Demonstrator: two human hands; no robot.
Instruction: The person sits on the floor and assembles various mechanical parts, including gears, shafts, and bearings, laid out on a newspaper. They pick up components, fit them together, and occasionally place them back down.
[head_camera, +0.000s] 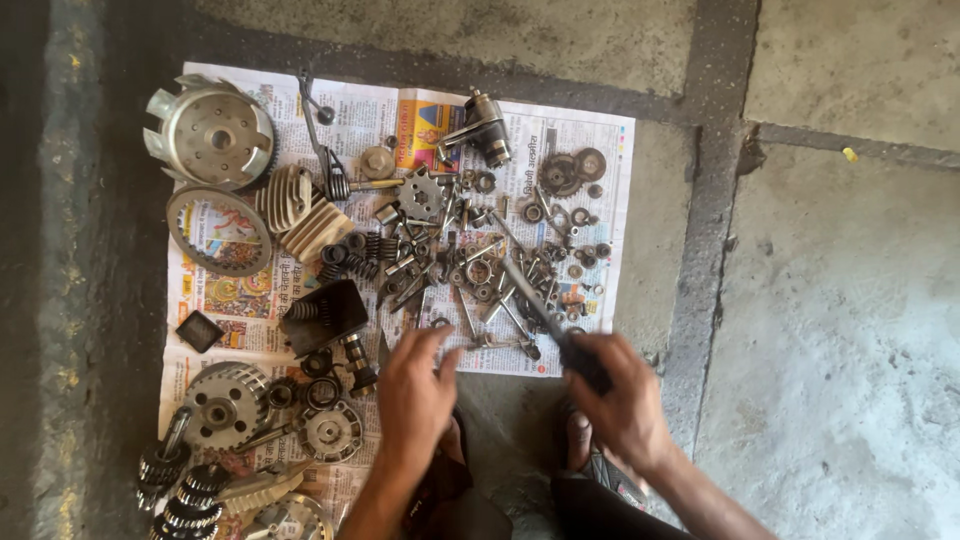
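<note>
Engine parts on newspaper, two hands at work.
My right grip (612, 388) is clamped on a screwdriver (540, 310), its tip among bolts (480, 275) ahead; my left grip (415, 385), fingers apart, rests on the newspaper (600, 150).

We see soft, even daylight, brightest on the pale floor (850, 300) at right and dimmer along the dark left edge. Shadows are faint and short. The screwdriver (545, 315) blurs slightly with motion; small metal parts glint mildly, without harsh glare.
</note>
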